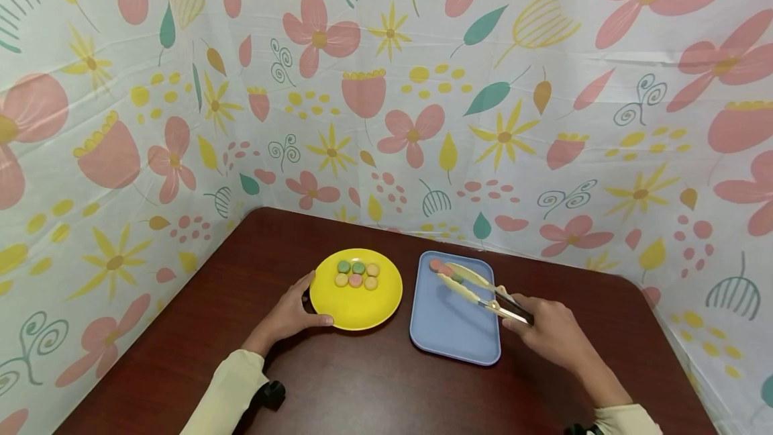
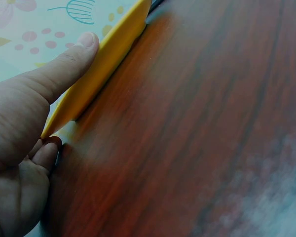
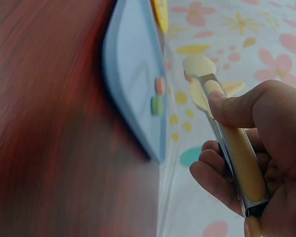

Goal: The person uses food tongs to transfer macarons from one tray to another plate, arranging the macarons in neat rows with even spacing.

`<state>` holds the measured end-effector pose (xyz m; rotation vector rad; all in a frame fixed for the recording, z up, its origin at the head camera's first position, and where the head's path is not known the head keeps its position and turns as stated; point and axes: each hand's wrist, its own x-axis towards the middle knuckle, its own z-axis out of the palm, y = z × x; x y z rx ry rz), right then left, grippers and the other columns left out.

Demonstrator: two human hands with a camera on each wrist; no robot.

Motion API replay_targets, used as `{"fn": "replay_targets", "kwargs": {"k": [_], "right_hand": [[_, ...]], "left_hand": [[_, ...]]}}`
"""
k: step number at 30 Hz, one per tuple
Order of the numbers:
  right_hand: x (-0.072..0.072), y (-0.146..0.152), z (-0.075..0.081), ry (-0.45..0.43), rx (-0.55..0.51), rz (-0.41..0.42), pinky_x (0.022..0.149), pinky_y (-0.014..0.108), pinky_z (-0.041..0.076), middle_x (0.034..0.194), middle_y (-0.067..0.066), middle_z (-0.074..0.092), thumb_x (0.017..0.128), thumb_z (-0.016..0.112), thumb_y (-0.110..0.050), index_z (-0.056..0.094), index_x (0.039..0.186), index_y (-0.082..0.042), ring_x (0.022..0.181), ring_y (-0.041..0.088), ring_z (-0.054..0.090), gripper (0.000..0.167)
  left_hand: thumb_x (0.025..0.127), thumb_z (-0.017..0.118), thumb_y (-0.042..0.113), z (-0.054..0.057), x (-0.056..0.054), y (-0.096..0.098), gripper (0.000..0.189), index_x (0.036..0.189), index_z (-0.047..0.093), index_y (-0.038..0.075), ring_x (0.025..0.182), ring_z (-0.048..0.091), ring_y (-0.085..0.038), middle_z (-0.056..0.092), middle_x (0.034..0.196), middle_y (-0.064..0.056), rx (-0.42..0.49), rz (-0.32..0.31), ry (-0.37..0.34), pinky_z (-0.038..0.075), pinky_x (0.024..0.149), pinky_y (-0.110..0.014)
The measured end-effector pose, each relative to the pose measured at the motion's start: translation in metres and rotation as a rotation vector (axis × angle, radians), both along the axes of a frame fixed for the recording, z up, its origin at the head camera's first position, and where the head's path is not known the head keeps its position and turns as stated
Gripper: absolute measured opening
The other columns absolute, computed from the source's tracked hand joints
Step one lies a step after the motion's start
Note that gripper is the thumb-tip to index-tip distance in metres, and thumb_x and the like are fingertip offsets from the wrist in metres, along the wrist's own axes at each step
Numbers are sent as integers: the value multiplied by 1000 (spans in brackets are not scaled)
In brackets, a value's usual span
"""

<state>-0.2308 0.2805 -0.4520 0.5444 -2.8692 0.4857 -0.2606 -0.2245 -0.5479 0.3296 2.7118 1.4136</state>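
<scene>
Dark bench (image 1: 326, 388) is backed by floral cloth (image 1: 423, 45); yellow plate (image 1: 356, 307) is pinched by left hand (image 1: 294, 309), tongs (image 3: 242, 160) by right hand (image 1: 552, 327); macarons (image 1: 355, 280), probably light, fragile, are best gripped gently edgewise.

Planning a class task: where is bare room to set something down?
Free: the table between the sleeves; near sides of the plate and tray. Crowded: the plate's far half, with six cookies; the tray's far end, with cookies and tongs.

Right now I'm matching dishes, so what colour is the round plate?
Yellow; the plate shows best from the head.
</scene>
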Motion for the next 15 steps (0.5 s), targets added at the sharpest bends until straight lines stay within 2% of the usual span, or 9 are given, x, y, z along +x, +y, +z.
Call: {"fn": "replay_targets", "kwargs": {"k": [2, 6, 9, 15], "right_hand": [[-1, -8, 3, 9, -10, 16, 59, 32, 37, 67, -9, 53, 86, 83, -25, 73, 114, -10, 62, 10, 45, 33], [-6, -25, 8, 12, -30, 44, 62, 33, 44, 88, 4, 72, 86, 83, -26, 71, 123, 2, 69, 10, 54, 48], [-10, -39, 10, -4, -39, 57, 62, 32, 46, 101, 11, 75, 86, 84, -25, 69, 128, 6, 72, 10, 56, 54], [-17, -69, 11, -57, -64, 113, 52, 25, 38, 75, -6, 64, 87, 83, -30, 67, 133, 0, 58, 6, 46, 57]], "left_hand": [[75, 90, 47, 0, 0, 0, 121, 163, 20, 5, 153, 21, -42, 20, 168, -18, 2, 0, -1, 30, 116, -61], [75, 91, 47, 0, 1, 0, 121, 163, 20, 5, 153, 22, -42, 20, 168, -19, 9, 1, -1, 32, 116, -60], [74, 91, 48, 0, 1, -1, 121, 164, 20, 6, 153, 21, -42, 20, 168, -19, 12, 3, -3, 32, 116, -61], [74, 91, 47, 1, 1, -1, 122, 164, 20, 6, 153, 22, -42, 20, 168, -19, 18, 0, -2, 34, 115, -59]]}}
